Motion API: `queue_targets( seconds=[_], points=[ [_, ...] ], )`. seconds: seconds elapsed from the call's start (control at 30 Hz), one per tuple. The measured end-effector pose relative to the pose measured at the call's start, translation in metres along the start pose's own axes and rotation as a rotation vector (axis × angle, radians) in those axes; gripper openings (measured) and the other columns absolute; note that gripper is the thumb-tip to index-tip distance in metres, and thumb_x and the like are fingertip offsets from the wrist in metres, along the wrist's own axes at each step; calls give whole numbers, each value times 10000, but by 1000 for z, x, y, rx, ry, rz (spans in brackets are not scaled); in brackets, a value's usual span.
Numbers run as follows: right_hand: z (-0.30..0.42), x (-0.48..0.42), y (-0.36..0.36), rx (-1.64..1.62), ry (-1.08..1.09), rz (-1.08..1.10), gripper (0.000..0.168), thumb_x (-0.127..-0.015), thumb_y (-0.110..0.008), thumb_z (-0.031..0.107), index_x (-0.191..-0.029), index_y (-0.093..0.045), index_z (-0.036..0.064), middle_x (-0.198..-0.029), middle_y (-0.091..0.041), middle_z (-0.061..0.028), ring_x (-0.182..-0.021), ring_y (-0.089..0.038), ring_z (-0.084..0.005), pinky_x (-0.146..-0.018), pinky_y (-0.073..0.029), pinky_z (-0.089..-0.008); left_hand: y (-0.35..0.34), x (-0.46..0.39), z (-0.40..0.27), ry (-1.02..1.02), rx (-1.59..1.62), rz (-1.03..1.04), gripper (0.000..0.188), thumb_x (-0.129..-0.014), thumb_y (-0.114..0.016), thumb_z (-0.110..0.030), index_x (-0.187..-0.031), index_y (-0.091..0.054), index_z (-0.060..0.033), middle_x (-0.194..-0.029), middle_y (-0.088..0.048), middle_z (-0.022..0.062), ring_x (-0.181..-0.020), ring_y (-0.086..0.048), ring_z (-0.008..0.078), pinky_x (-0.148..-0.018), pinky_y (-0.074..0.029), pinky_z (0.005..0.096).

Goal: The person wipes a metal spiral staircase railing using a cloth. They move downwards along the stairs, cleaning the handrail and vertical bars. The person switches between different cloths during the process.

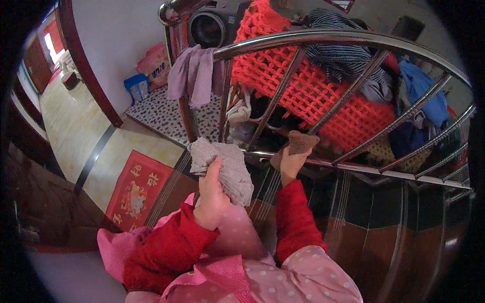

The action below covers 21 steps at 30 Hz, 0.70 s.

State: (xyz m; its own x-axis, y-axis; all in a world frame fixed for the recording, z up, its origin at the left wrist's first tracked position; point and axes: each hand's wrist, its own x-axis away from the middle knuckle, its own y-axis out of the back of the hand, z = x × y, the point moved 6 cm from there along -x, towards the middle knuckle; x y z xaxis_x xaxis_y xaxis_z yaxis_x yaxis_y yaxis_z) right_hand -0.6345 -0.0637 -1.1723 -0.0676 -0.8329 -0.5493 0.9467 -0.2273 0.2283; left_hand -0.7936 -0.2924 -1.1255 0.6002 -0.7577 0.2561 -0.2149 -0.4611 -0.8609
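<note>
In my left hand [214,197] is a bunched light grey cloth [231,166], pinched under the thumb at the centre of the view. My right hand [293,163], to the right of it, grips a brown cloth [303,142] close to the lower bar of the metal stair railing [329,36]. One end of the brown cloth sticks up above the fingers, and another part hangs at the left of the hand. A pale purple towel [193,75] is draped over the railing's near post, beyond the left hand.
A red knitted cover [314,94] lies behind the bars, with a striped garment [337,45] and blue clothing [424,91] on or beside it. Brown and black stairs [371,227] descend at the right. A red doormat [138,189] lies at the left; a front-loading washing machine [207,30] stands beyond.
</note>
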Motion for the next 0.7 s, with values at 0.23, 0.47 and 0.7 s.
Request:
queue_targets(
  seconds=[0.23, 0.47, 0.7],
  points=[
    [26, 19, 19, 148, 164, 85, 725, -727, -677, 60, -1356, -328, -25, -1257, -446, -227, -1196, -440, -362, -1044, -330, -427, 3, -3, 8, -29, 39, -3, 316, -931, -577, -143, -1234, -528, -66, -1134, -612, 78, -1006, -607, 219, -882, -506, 371],
    [161, -32, -18, -63, 501, 50, 779, -752, -731, 33, -1397, -297, -16, -1313, -344, -208, -1253, -361, -356, -1060, -292, -444, 7, -6, 8, -70, 4, -36, 306, -927, -586, -141, -1218, -532, -65, -1109, -615, 73, -976, -611, 211, -853, -513, 366],
    [196, -92, -67, -433, 309, 8, 636, -759, -729, 85, -1294, -408, -38, -1182, -553, -215, -1107, -552, -339, -971, -421, -399, 22, -8, -3, -285, -240, 14, 331, -932, -585, -210, -1218, -554, -47, -1137, -629, 82, -1023, -618, 223, -903, -502, 382]
  ],
)
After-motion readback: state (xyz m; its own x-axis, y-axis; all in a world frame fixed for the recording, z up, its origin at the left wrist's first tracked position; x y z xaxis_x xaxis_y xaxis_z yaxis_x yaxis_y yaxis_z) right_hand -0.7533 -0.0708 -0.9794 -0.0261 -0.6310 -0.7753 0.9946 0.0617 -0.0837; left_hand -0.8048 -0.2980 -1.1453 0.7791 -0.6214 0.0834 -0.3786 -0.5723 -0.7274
